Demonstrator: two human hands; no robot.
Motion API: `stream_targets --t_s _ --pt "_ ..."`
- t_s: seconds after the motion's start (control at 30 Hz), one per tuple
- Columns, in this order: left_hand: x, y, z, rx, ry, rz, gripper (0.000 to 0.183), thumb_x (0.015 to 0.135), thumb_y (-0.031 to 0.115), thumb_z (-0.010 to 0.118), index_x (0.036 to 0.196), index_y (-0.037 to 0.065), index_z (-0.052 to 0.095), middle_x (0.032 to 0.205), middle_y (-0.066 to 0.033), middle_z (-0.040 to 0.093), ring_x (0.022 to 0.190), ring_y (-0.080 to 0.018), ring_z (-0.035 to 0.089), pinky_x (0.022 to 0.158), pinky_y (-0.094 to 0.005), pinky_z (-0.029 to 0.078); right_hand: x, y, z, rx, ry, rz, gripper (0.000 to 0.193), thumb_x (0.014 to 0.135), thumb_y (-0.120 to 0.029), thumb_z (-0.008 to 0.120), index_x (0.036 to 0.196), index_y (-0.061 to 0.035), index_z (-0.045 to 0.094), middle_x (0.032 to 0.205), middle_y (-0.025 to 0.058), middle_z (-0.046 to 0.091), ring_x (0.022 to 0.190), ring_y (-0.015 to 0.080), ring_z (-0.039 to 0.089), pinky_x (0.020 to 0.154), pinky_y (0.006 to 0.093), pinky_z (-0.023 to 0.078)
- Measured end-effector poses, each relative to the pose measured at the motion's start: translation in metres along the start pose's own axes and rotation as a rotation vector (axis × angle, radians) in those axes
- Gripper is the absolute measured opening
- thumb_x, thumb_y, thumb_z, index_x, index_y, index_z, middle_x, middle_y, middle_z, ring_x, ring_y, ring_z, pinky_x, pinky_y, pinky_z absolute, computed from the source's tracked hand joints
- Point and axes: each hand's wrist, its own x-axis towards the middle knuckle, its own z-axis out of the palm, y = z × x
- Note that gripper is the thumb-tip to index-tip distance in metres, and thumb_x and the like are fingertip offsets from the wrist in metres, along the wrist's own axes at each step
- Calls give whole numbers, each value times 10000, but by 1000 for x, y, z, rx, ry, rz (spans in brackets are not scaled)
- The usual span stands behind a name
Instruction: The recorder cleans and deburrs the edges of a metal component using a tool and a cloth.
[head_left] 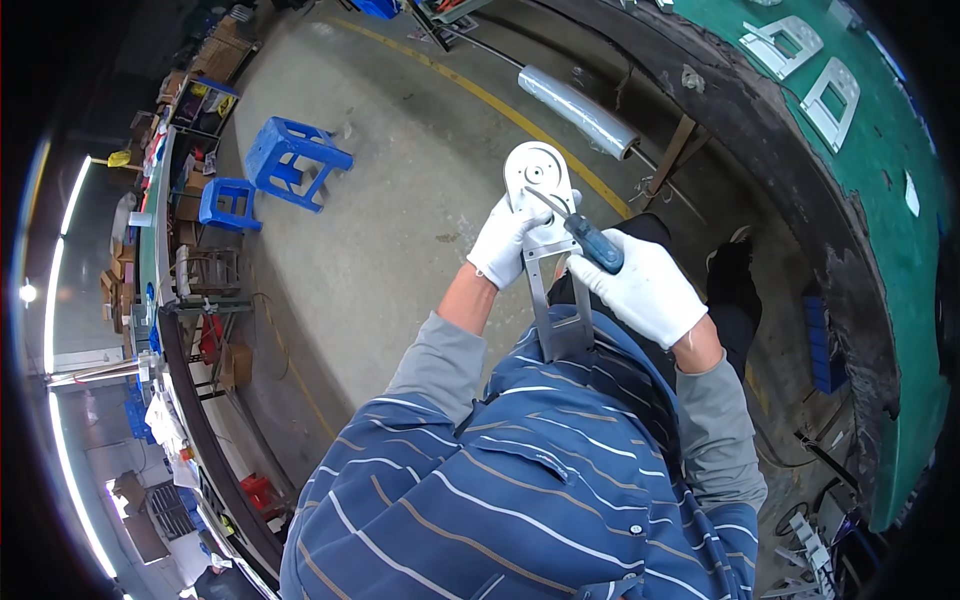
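Observation:
White-gloved, my left hand (505,240) grips a white metal bracket (538,162) by its side, just below a rounded end with a round hub. The bracket's open rectangular frame reaches down against my striped jacket. In my right hand (648,290), also gloved, is a screwdriver (597,246) with a dark blue handle. Its shaft slants up and left across the bracket, with the tip near the lower edge of the hub. Whether the tip touches a screw is too small to tell.
To my right runs a green-topped workbench (880,230) with a dark, worn edge; white metal brackets (832,103) lie on it. A roll of clear film (578,110) hangs on a bar ahead. Blue plastic stools (290,160) stand at the left, near cluttered shelves (195,120).

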Motion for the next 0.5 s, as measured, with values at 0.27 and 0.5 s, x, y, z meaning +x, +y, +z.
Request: stream_targets --t_s 0.27,0.5 --pt "5 -5 -7 61 50 -1 696 815 31 694 1467 74 457 1364 -187 643 1198 -330 666 1046 -426 545 8 -5 -1 -46 48 10 490 1005 -484 610 1080 -14 728 938 127 744 788 259 701 766 339 558" --pt "7 -6 -8 60 72 -11 808 767 41 748 1499 70 407 1410 -199 612 1254 -373 632 1091 -462 520 12 -4 -14 -58 66 6 525 999 -511 578 1072 -14 731 994 150 759 828 293 728 785 348 576"
